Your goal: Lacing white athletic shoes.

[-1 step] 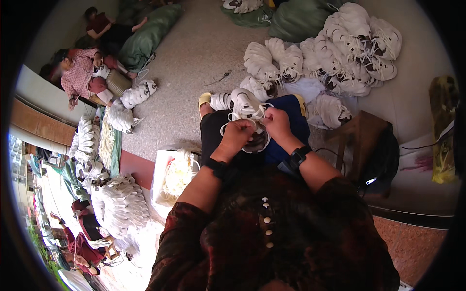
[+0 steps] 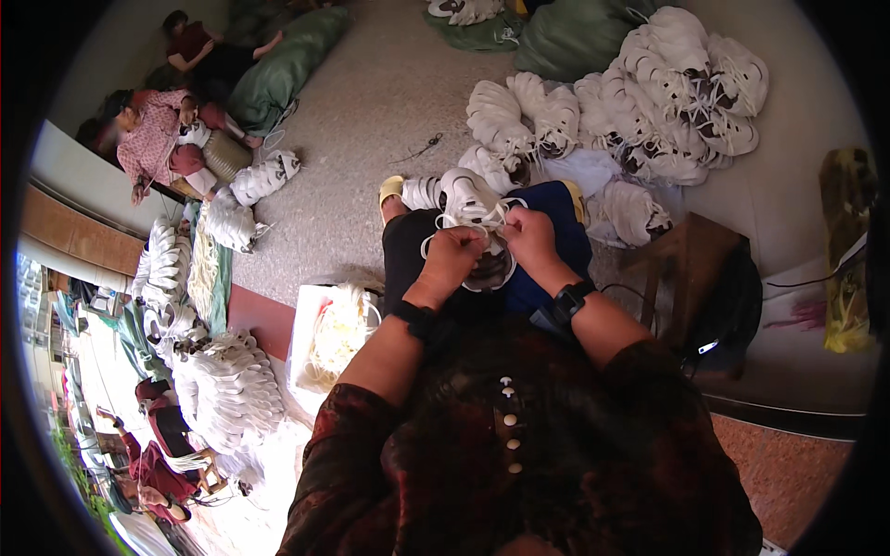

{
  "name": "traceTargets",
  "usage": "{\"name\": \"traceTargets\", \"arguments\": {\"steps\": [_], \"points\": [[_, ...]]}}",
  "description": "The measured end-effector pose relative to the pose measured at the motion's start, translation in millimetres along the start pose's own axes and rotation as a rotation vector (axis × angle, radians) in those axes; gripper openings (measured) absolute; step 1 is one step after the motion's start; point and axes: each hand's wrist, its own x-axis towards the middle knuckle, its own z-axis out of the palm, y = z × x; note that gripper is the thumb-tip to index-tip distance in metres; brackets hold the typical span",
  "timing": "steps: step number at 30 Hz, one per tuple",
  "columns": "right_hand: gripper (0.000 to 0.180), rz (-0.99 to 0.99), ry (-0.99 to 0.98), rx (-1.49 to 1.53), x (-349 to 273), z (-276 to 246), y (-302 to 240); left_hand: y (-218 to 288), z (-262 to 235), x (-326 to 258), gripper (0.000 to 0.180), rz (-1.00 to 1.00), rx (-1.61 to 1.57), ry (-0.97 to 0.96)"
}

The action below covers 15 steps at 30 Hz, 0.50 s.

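Observation:
A white sneaker point(image 2: 466, 195) rests on my lap, its toe pointing away and its dark opening towards me. My left hand point(image 2: 452, 256) is at the near left of the shoe, fingers pinched together on a white shoelace point(image 2: 426, 243) that loops out to the left. At the near right of the sneaker, my right hand point(image 2: 530, 235) is also closed in a pinch, with lace showing beside its fingertips. Both hands are just above the shoe's opening. Part of the opening is hidden behind the left hand.
White sneakers lie in a large pile point(image 2: 667, 102) at the far right. Another heap of shoes point(image 2: 232, 389) is at the left. A white box point(image 2: 306, 338) of laces stands by my left arm, a wooden stool point(image 2: 691, 250) to the right. Several people sit at the left.

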Motion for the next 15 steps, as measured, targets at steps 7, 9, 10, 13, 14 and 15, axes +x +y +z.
{"name": "traceTargets", "arguments": {"steps": [7,9,10,13,14,15], "points": [[0.007,-0.379,-0.092,-0.393,-21,-15,-22,2,17,12,0.011,-0.068,0.074,0.059],[0.007,-0.373,-0.141,-0.425,-22,-14,-17,5,20,13,0.012,-0.187,0.070,0.019],[0.006,-0.322,-0.098,-0.352,-21,-9,-9,5,22,15,0.012,-0.185,0.070,0.016],[0.007,-0.280,-0.049,-0.225,-20,-9,-3,5,26,20,0.014,-0.175,0.032,0.000],[0.008,-0.286,-0.040,-0.176,-19,-11,-2,7,26,21,0.014,-0.193,0.042,0.000],[0.008,-0.286,-0.040,-0.178,-19,-11,-2,9,27,21,0.014,-0.211,0.051,0.000]]}}
